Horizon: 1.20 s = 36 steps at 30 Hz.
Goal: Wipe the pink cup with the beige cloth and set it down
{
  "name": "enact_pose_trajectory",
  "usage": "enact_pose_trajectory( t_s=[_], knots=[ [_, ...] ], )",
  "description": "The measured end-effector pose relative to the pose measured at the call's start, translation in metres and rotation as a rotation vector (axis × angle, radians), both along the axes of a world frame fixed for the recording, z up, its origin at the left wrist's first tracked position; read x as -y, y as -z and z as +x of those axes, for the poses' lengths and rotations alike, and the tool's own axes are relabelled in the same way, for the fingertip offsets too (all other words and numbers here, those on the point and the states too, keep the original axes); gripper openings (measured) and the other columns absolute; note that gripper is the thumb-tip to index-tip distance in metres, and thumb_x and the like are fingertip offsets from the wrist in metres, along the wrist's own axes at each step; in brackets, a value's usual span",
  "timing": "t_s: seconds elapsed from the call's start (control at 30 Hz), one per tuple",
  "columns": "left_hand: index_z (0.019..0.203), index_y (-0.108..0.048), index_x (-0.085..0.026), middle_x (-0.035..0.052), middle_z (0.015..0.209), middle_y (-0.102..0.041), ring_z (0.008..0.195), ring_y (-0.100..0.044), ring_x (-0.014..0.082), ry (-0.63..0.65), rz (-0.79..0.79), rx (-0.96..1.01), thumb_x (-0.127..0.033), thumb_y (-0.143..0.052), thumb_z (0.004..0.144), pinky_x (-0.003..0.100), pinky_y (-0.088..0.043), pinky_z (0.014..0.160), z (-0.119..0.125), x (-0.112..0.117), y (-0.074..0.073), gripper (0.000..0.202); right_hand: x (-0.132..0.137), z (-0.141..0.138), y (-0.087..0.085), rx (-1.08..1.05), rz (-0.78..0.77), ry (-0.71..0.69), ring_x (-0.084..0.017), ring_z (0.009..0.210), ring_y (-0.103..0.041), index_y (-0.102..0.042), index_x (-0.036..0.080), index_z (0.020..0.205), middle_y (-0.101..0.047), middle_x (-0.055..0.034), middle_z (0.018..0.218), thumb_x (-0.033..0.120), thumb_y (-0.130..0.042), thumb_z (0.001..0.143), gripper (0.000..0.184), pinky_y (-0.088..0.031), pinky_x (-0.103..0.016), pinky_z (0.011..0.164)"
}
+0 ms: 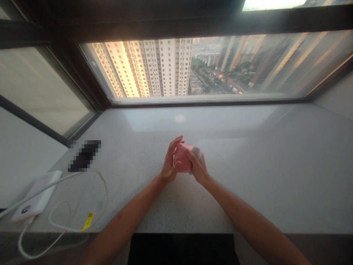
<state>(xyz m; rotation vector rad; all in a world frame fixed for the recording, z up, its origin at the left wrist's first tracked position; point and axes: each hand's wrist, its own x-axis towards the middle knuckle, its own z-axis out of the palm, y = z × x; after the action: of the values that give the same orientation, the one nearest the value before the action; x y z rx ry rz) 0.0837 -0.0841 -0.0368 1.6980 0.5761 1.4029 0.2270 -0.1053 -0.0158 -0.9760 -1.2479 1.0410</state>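
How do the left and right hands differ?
The left hand stands more upright with fingers spread along the pink object's left side, while the right hand curls over its right side. The right hand's fingers reach a pale grey patch at the object's corner; the left hand's don't. Both are bare and hold it.

On the left part of a speckled stone windowsill (264,165), a dark flat object (84,156) covered by pixels, and near it a white power bank (35,197) with a white cable (50,217) in loose loops and a small yellow tag (88,222). Beyond the sill, a wide window (275,62) in a dark frame (176,25), with tall apartment towers (165,66) and a far city (212,75) in warm light.
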Motion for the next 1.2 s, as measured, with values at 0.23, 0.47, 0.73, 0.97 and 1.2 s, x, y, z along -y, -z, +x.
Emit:
enact_pose_trajectory(
  t_s=[0.23,0.47,0.73,0.97,1.2],
  knots=[
    [0.149,-0.056,-0.022,0.0158,0.146,-0.063,0.131,-0.062,0.0346,-0.075,0.05,-0.011,-0.066,-0.051,0.104,0.056,-0.047,0.118,-0.001,-0.002,0.005,0.063,-0.002,-0.003,0.003,-0.04,-0.062,-0.006,-0.01,0.054,-0.039,-0.055,0.021,0.071,-0.046,0.0032,0.062,0.069,-0.066,0.092,0.053,-0.033,-0.023,0.047],
    [0.151,-0.055,-0.023,0.0157,0.143,-0.066,0.119,-0.07,0.0338,-0.007,-0.088,0.087,-0.07,-0.044,0.105,0.058,-0.057,0.107,0.002,-0.003,0.004,0.067,0.002,0.0,0.0,0.198,0.121,-0.027,-0.008,0.05,-0.034,-0.047,0.021,0.059,-0.04,0.0052,0.054,0.054,-0.076,0.088,0.053,-0.024,-0.023,0.046],
    [0.164,-0.043,-0.024,0.0156,0.152,-0.062,0.135,-0.064,0.0391,-0.022,0.014,0.023,-0.071,-0.055,0.101,0.063,-0.049,0.121,0.002,-0.003,0.013,0.08,0.0,-0.001,-0.006,0.01,-0.062,0.02,-0.009,0.046,-0.039,-0.058,0.021,0.071,-0.046,0.0044,0.055,0.072,-0.067,0.089,0.055,-0.03,-0.022,0.039],
    [0.168,-0.035,-0.029,0.0141,0.16,-0.058,0.136,-0.065,0.0379,0.011,-0.046,0.057,-0.073,-0.043,0.105,0.067,-0.048,0.12,0.004,-0.002,0.008,0.078,-0.001,0.001,-0.01,0.16,0.064,-0.03,-0.009,0.048,-0.036,-0.051,0.022,0.061,-0.044,0.0043,0.053,0.064,-0.075,0.086,0.054,-0.029,-0.022,0.043],
    [0.155,-0.053,-0.022,0.0164,0.15,-0.06,0.137,-0.059,0.0376,-0.068,0.038,0.018,-0.065,-0.048,0.105,0.064,-0.044,0.123,0.002,0.001,0.006,0.066,-0.003,-0.002,-0.001,-0.02,-0.12,-0.012,-0.009,0.048,-0.039,-0.056,0.022,0.07,-0.045,0.0045,0.058,0.071,-0.073,0.086,0.054,-0.031,-0.021,0.04]
  ],
)
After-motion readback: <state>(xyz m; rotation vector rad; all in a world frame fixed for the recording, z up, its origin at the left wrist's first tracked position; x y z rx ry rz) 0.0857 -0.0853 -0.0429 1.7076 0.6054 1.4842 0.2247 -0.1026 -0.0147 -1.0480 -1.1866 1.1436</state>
